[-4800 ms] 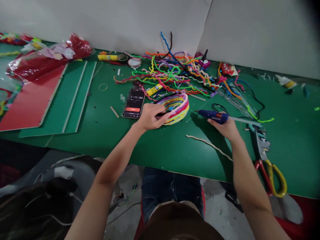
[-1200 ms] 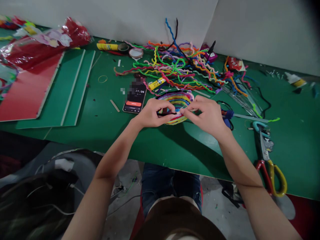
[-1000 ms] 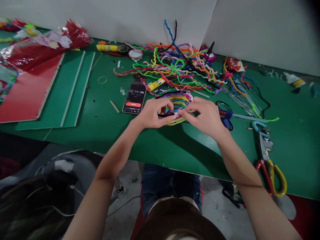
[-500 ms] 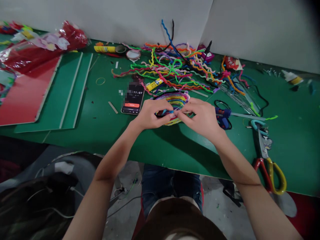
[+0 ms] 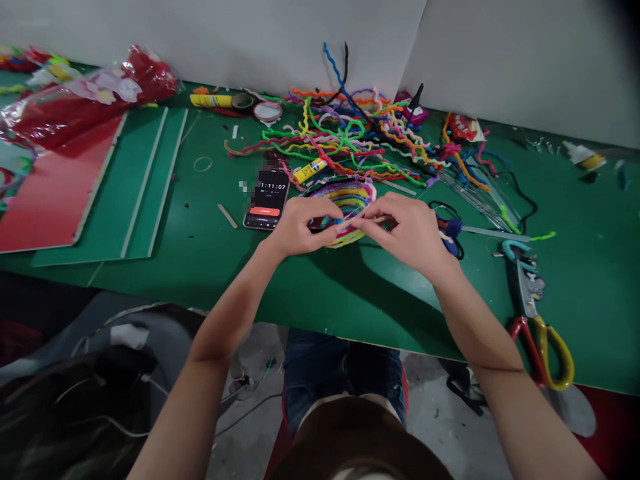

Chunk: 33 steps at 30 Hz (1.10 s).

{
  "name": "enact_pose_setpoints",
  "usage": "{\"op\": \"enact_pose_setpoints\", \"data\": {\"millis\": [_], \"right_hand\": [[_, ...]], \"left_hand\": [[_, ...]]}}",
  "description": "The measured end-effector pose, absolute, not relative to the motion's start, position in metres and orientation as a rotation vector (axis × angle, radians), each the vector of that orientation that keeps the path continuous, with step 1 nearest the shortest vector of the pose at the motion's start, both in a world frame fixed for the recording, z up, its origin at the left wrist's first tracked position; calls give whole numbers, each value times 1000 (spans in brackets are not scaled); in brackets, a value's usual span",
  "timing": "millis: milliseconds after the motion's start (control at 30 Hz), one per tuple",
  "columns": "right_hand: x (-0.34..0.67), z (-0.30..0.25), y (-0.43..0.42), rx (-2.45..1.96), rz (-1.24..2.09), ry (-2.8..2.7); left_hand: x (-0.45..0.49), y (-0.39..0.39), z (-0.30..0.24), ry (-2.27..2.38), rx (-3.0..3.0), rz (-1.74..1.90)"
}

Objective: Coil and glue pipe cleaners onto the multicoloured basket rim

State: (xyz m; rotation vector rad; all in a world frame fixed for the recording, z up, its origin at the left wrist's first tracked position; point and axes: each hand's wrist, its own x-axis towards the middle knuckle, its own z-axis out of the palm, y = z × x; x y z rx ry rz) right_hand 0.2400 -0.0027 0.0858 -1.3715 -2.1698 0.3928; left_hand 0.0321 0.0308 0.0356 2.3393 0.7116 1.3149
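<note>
A round, basket-like piece of multicoloured pipe cleaners (image 5: pixel 350 190) is held up over the table, its hollow side partly in view. My left hand (image 5: pixel 311 223) pinches its near left edge between thumb and fingers, close to a bit of blue pipe cleaner. On the other side, my right hand (image 5: pixel 407 225) has thumb and fingertips closed on a thin pale strand, apparently a pipe cleaner, at the near edge. The fingertips of both hands nearly meet. Fingers hide the exact grip and much of the near rim.
Behind lies a heap of loose pipe cleaners (image 5: pixel 345 133) with a yellow glue stick (image 5: pixel 310 170). A phone (image 5: pixel 267 197) is left of my hands. To the right are a blue glue gun (image 5: pixel 450 230) and large scissors (image 5: pixel 530 313). Boards (image 5: pixel 145 187) lie far left.
My right hand has shifted slightly right, its fingertips drawing a little away from the left ones. The piece has tilted slightly, and more pale strand shows between the hands.
</note>
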Motion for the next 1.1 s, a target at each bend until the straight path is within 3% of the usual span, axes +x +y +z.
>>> {"op": "enact_pose_setpoints", "data": {"millis": [533,800,1100], "right_hand": [[265,87,16,-1103,993,-2082],[258,81,17,-932,1086,-2170],[244,79,12,-1099,1171,-1903]], "left_hand": [[12,40,45,430,1995,1063],[-2,48,49,497,2040,875],[2,35,59,776,2277,1093]]}}
